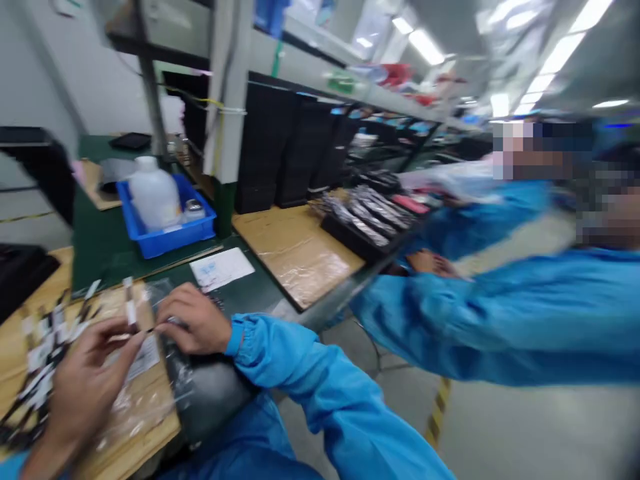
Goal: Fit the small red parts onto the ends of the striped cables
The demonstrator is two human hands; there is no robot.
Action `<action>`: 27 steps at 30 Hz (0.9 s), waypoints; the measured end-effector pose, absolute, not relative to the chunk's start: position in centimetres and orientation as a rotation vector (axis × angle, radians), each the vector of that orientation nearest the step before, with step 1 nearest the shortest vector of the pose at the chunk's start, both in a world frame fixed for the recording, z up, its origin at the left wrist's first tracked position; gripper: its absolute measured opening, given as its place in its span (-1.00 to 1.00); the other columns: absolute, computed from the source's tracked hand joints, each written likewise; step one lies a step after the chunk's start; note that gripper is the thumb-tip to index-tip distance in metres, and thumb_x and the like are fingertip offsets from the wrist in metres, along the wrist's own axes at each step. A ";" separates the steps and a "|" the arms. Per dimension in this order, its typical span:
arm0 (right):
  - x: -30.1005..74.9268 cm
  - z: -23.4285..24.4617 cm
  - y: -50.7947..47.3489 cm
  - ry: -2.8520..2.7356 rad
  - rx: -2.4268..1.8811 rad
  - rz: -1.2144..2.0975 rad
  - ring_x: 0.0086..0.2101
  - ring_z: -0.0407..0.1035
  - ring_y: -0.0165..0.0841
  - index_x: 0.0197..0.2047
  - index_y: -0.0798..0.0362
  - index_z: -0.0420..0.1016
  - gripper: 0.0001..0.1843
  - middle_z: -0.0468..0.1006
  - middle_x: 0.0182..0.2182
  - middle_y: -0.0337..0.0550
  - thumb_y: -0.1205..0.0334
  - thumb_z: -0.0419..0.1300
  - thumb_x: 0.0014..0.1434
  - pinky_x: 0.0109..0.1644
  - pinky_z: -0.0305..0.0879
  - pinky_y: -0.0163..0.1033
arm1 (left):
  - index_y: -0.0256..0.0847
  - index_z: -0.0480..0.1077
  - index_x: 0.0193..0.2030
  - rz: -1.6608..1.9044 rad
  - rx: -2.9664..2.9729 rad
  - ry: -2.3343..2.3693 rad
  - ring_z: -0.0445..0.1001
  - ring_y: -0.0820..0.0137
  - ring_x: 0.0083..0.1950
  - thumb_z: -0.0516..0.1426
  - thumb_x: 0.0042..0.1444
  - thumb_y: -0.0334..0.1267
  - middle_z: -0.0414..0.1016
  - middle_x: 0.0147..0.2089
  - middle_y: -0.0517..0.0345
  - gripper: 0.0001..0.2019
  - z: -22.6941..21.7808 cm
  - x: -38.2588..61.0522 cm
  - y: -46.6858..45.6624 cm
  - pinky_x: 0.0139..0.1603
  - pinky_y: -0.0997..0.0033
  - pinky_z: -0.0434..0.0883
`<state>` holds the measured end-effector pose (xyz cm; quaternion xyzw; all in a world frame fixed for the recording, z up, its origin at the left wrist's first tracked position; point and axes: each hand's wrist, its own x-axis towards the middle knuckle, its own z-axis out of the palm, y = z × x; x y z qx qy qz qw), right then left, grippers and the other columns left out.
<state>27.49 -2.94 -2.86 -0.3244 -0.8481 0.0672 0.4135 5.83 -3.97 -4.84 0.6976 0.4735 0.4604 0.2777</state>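
Observation:
My left hand (85, 380) is at the lower left, its thumb and fingers pinching a thin black cable (149, 330) with a white label (131, 312). My right hand (193, 320) comes in from the right, its fingertips closed on the same cable's far end. Under my right hand lies a dark grey plastic bag (203, 393). A bundle of black cables with white tags (40, 353) spreads over the wooden board (155, 417) to the left of my hands. A printed label sheet (143, 358) lies beneath my left fingers.
A blue tray (167, 243) holds a white plastic bottle (155, 193). A paper sheet (221, 269) lies on the green mat. A black tray of devices (363, 223) stands farther off. To the right, a co-worker's blue sleeve (500, 327) and hand (431, 263) reach toward the bench.

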 end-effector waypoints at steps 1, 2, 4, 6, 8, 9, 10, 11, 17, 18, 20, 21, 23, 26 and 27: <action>27.4 -2.8 -3.2 -2.098 -0.773 0.180 -0.15 0.43 -0.31 -0.26 0.09 0.45 -0.86 0.60 -0.26 -0.06 0.22 0.17 0.34 0.04 0.35 -0.14 | -0.16 0.50 -0.13 1.235 1.906 1.266 0.60 0.34 -0.28 0.29 0.13 -0.10 0.60 -0.21 0.14 -0.76 -4.0 6.1 -4.3 -0.22 0.43 0.54; 27.3 -2.6 -3.4 -2.051 -0.760 0.199 -0.18 0.42 -0.29 -0.26 0.08 0.45 -0.87 0.59 -0.28 -0.05 0.24 0.17 0.33 0.00 0.37 -0.11 | -0.18 0.51 -0.25 1.247 1.929 1.242 0.59 0.33 -0.26 0.27 0.14 -0.11 0.60 -0.25 0.12 -0.81 -3.2 6.4 -4.6 -0.19 0.40 0.54; 27.2 -2.4 -3.5 -1.992 -0.748 0.249 -0.18 0.41 -0.26 -0.24 0.06 0.47 -0.93 0.56 -0.27 -0.05 0.27 0.18 0.30 -0.04 0.38 -0.07 | -0.20 0.52 -0.31 1.243 1.930 1.219 0.56 0.35 -0.28 0.24 0.18 -0.15 0.59 -0.31 0.11 -0.84 -2.1 6.8 -4.9 -0.22 0.39 0.51; 27.3 -2.2 -3.3 -1.990 -0.785 0.272 -0.12 0.42 -0.22 -0.16 0.04 0.50 -0.92 0.55 -0.18 -0.02 0.29 0.23 0.26 -0.02 0.39 -0.04 | -0.19 0.52 -0.29 1.270 1.881 1.219 0.54 0.37 -0.32 0.26 0.18 -0.15 0.59 -0.34 0.11 -0.85 -1.5 6.7 -4.9 -0.25 0.40 0.49; 27.4 -2.2 -2.9 -1.965 -0.802 0.230 -0.09 0.43 -0.18 -0.12 0.02 0.52 -0.87 0.52 -0.13 0.00 0.29 0.26 0.23 -0.02 0.41 -0.03 | -0.20 0.51 -0.32 1.320 1.815 1.225 0.53 0.37 -0.35 0.27 0.17 -0.14 0.57 -0.37 0.09 -0.83 -1.0 6.0 -5.2 -0.29 0.39 0.48; 27.5 -2.2 -2.8 -1.962 -0.806 0.205 -0.09 0.44 -0.18 -0.12 0.01 0.52 -0.85 0.51 -0.12 0.00 0.29 0.28 0.21 -0.02 0.42 -0.03 | -0.20 0.50 -0.32 1.354 1.775 1.244 0.52 0.37 -0.37 0.27 0.16 -0.14 0.57 -0.37 0.08 -0.82 -0.7 5.5 -5.5 -0.31 0.39 0.47; 27.5 -2.2 -2.7 -1.952 -0.808 0.177 -0.10 0.44 -0.18 -0.13 0.01 0.52 -0.86 0.51 -0.12 0.00 0.30 0.28 0.21 -0.03 0.43 -0.02 | -0.20 0.49 -0.34 1.387 1.729 1.263 0.52 0.37 -0.38 0.28 0.16 -0.13 0.56 -0.39 0.07 -0.81 -0.4 4.8 -5.9 -0.33 0.39 0.47; 27.6 -2.2 -2.7 -1.940 -0.812 0.156 -0.12 0.44 -0.18 -0.14 0.01 0.52 -0.86 0.50 -0.12 -0.01 0.31 0.29 0.20 -0.03 0.43 -0.02 | -0.20 0.48 -0.35 1.422 1.674 1.286 0.51 0.38 -0.39 0.28 0.15 -0.13 0.55 -0.40 0.08 -0.80 0.1 4.1 -6.4 -0.35 0.39 0.47; 27.9 -2.5 -2.7 -1.916 -0.838 0.107 -0.12 0.44 -0.19 -0.17 0.00 0.51 -0.90 0.46 -0.11 -0.01 0.29 0.28 0.22 -0.05 0.46 -0.03 | -0.24 0.46 -0.20 1.684 1.311 1.564 0.52 0.42 -0.46 0.33 0.06 -0.13 0.54 -0.38 0.15 -0.73 3.3 -4.9 -9.0 -0.40 0.43 0.48; 27.9 -2.5 -2.7 -1.915 -0.843 0.104 -0.12 0.45 -0.19 -0.17 0.00 0.51 -0.91 0.45 -0.11 -0.01 0.28 0.28 0.22 -0.06 0.46 -0.03 | -0.24 0.45 -0.16 1.718 1.285 1.639 0.50 0.45 -0.47 0.34 0.04 -0.13 0.54 -0.37 0.17 -0.69 3.7 -7.1 -9.4 -0.41 0.45 0.47; 27.8 -2.6 -2.6 -1.909 -0.850 0.099 -0.11 0.45 -0.18 -0.16 0.00 0.51 -0.91 0.45 -0.11 -0.01 0.27 0.27 0.23 -0.06 0.47 -0.04 | -0.25 0.42 -0.09 1.774 1.183 1.833 0.45 0.49 -0.50 0.35 -0.01 -0.13 0.50 -0.40 0.23 -0.61 4.4 -11.5 -10.1 -0.47 0.50 0.41; 27.8 -2.6 -2.5 -1.905 -0.851 0.096 -0.11 0.45 -0.18 -0.16 0.00 0.52 -0.91 0.45 -0.10 -0.01 0.27 0.27 0.23 -0.06 0.48 -0.04 | -0.26 0.41 -0.07 1.758 1.122 1.938 0.42 0.51 -0.53 0.36 -0.04 -0.12 0.47 -0.43 0.27 -0.56 4.6 -13.6 -10.5 -0.52 0.53 0.35; 27.8 -2.7 -2.5 -1.898 -0.848 0.090 -0.10 0.45 -0.18 -0.16 0.00 0.52 -0.90 0.45 -0.10 0.00 0.28 0.28 0.22 -0.06 0.48 -0.04 | -0.30 0.41 -0.06 1.700 1.004 2.114 0.30 0.57 -0.57 0.35 -0.06 -0.10 0.42 -0.47 0.33 -0.53 4.9 -17.0 -11.4 -0.57 0.58 0.23; 27.7 -2.6 -2.4 -1.889 -0.846 0.093 -0.11 0.46 -0.18 -0.16 -0.01 0.53 -0.90 0.46 -0.10 0.00 0.27 0.28 0.22 -0.07 0.49 -0.03 | -0.38 0.44 -0.05 1.579 0.932 2.258 0.24 0.58 -0.55 0.36 -0.07 -0.11 0.41 -0.49 0.35 -0.51 5.2 -19.9 -12.9 -0.54 0.58 0.20; 27.8 -2.6 -2.4 -1.888 -0.849 0.096 -0.11 0.46 -0.17 -0.17 -0.01 0.53 -0.90 0.46 -0.10 0.00 0.27 0.28 0.22 -0.07 0.48 -0.03 | -0.40 0.46 -0.06 1.534 0.922 2.311 0.27 0.56 -0.51 0.37 -0.09 -0.12 0.43 -0.49 0.34 -0.51 5.3 -20.3 -13.3 -0.50 0.57 0.21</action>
